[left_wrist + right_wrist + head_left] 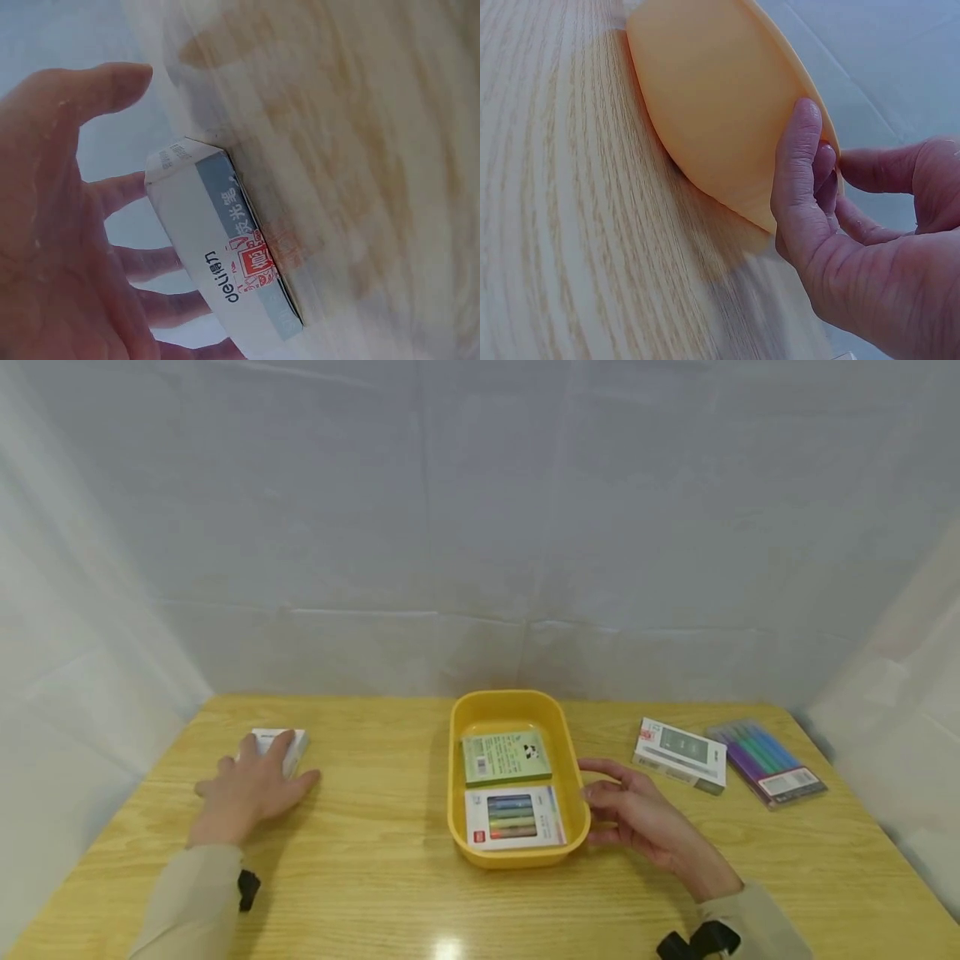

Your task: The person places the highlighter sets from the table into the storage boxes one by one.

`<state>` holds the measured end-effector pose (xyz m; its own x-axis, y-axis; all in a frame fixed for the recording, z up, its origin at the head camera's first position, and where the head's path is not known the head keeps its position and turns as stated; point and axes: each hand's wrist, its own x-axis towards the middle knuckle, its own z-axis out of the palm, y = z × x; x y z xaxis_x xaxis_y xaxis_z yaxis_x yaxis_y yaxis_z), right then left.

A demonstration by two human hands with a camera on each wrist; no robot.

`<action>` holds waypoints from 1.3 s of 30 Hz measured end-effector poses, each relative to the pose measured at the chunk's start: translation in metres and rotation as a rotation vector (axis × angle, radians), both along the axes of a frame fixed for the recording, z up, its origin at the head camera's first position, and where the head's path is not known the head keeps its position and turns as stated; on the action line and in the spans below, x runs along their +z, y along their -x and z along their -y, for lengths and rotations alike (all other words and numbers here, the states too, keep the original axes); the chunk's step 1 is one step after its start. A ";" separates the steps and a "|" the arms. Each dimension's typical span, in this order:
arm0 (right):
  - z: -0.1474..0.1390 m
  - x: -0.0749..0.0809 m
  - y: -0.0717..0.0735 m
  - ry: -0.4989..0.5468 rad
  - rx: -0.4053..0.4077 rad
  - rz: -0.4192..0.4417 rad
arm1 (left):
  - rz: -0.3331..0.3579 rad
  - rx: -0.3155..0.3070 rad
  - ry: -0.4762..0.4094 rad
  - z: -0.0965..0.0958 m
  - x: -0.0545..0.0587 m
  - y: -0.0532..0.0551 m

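Note:
My left hand (247,789) lies spread over a small white box (297,752) on the left of the table. In the left wrist view its fingertips reach the side of the box (206,247), which bears Deli lettering and a red print; the thumb stands apart. At the middle, my right hand (637,814) touches the right side of a yellow bin (576,777) with bent fingers. The right wrist view shows fingertips against the bin's outer wall (712,97) and rim. In the bin lie a green panda-print pack (502,756) and a white windowed box of coloured sticks (476,818).
Right of the bin, a white and grey box (682,752) lies beside a clear pack of coloured pens (765,760). The wooden table (360,860) ends at a pale sheet (480,527) behind, with more sheeting on both sides.

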<state>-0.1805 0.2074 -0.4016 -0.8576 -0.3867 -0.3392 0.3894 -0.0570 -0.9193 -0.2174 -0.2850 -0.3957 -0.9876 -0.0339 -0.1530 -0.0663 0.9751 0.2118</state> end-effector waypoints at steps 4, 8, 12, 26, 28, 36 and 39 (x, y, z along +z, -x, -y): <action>0.000 0.000 0.000 -0.005 -0.003 -0.003 | 0.031 0.023 -0.022 0.002 0.000 0.005; 0.000 0.001 0.000 -0.007 -0.003 -0.004 | 0.054 0.053 -0.043 0.003 0.002 0.009; 0.001 0.002 0.000 -0.011 -0.001 -0.003 | 0.057 0.082 -0.049 0.003 0.001 0.011; 0.001 0.002 -0.001 0.000 -0.003 -0.008 | 0.036 0.086 -0.049 0.007 -0.002 0.018; 0.001 0.002 -0.001 0.003 -0.005 -0.003 | 0.034 0.079 -0.045 0.007 -0.002 0.018; 0.000 -0.001 0.000 0.009 0.003 -0.002 | 0.049 0.063 -0.024 0.008 0.001 0.017; 0.000 -0.001 0.000 0.012 0.001 0.001 | 0.050 0.059 -0.027 0.009 0.002 0.017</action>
<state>-0.1809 0.2072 -0.4026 -0.8565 -0.3922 -0.3356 0.3908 -0.0679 -0.9180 -0.2340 -0.2936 -0.3941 -0.9751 -0.0872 -0.2037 -0.1348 0.9631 0.2329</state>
